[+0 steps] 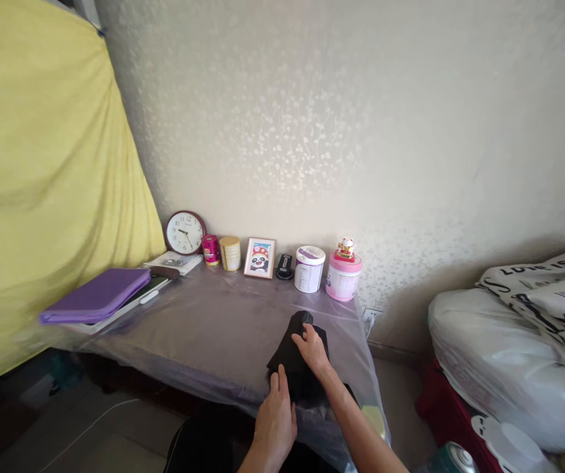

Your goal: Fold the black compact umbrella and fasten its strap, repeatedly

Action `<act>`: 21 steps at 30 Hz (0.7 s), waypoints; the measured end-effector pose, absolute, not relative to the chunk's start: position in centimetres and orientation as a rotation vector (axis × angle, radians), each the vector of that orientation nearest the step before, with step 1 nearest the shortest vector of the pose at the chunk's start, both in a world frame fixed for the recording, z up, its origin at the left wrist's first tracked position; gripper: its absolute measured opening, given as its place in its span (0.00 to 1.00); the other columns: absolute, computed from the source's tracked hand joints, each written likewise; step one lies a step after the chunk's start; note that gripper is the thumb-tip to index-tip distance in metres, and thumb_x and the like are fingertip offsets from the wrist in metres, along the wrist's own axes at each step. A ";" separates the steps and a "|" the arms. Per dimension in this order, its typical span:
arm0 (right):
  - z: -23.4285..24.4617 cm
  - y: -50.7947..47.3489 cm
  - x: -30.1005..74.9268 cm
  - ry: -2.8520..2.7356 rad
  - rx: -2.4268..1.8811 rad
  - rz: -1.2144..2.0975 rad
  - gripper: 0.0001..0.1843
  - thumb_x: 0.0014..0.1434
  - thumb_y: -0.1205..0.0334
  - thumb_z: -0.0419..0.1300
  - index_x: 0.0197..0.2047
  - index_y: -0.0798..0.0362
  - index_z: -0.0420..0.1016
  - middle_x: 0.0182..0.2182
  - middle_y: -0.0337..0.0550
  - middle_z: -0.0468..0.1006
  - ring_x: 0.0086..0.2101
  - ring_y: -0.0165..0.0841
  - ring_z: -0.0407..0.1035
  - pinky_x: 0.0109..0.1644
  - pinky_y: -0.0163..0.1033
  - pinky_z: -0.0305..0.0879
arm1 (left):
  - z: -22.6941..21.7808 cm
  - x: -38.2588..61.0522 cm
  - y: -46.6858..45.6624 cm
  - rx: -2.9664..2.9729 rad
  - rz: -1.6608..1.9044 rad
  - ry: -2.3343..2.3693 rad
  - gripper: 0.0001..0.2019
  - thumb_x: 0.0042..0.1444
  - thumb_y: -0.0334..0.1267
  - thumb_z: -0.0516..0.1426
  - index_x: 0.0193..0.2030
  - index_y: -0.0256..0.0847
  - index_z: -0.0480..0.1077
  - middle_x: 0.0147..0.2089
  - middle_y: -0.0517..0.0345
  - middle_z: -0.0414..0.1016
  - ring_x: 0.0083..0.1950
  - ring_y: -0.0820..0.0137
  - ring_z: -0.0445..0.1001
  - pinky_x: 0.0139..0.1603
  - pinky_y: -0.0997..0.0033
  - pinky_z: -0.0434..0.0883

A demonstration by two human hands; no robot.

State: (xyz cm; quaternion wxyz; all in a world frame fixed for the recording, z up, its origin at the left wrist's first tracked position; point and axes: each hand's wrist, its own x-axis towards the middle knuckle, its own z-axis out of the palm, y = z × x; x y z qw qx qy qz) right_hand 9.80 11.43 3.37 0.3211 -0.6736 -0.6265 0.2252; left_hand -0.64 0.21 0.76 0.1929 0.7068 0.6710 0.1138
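Note:
A piece of black folded cloth (290, 351) lies on the near right part of the table; its exact kind is unclear. My right hand (313, 351) is over its upper part, with bent fingers gripping the fabric. At the near left edge of the cloth, my left hand (276, 415) pinches the material between fingers and thumb. Part of the cloth is hidden beneath my hands and right forearm.
A plastic-covered table (203, 322) carries a clock (185, 232), a framed panda picture (259, 257), a white tub (309, 269) and a pink tub (343, 277) along the wall. A purple folder (98, 295) lies left. A stuffed white bag (504, 361) stands right.

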 end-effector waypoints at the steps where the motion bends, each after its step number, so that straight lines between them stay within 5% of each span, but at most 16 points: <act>1: 3.4 11.5 9.6 -1.675 -1.774 0.583 0.21 0.54 0.62 0.54 0.51 0.60 0.65 0.29 0.44 0.77 0.33 0.34 0.72 0.33 0.33 0.61 | 0.8 -0.6 0.2 1.982 0.318 1.880 0.31 0.55 0.27 0.44 0.65 0.28 0.38 0.65 0.36 0.46 0.52 0.65 0.68 0.47 0.74 0.66; 12: 4.3 11.9 7.4 -1.942 -1.766 0.606 0.14 0.52 0.65 0.55 0.43 0.56 0.69 0.24 0.40 0.78 0.29 0.32 0.73 0.31 0.31 0.59 | 1.8 -1.4 -0.1 1.885 0.406 1.860 0.32 0.54 0.27 0.46 0.65 0.27 0.36 0.64 0.38 0.49 0.53 0.65 0.67 0.47 0.75 0.65; 17: 4.9 11.6 7.4 -2.000 -1.744 0.664 0.12 0.54 0.64 0.51 0.42 0.54 0.69 0.24 0.39 0.79 0.28 0.30 0.73 0.32 0.31 0.59 | 1.7 -1.3 -0.2 1.915 0.468 1.839 0.40 0.54 0.26 0.47 0.64 0.43 0.20 0.62 0.44 0.53 0.48 0.68 0.71 0.41 0.75 0.65; 21: 5.4 11.3 7.7 -2.061 -1.682 0.733 0.12 0.57 0.63 0.48 0.41 0.54 0.70 0.25 0.39 0.80 0.30 0.28 0.73 0.34 0.30 0.60 | 1.9 -1.2 -0.2 1.970 0.356 1.866 0.40 0.55 0.26 0.46 0.64 0.54 0.22 0.61 0.42 0.53 0.43 0.66 0.73 0.38 0.72 0.66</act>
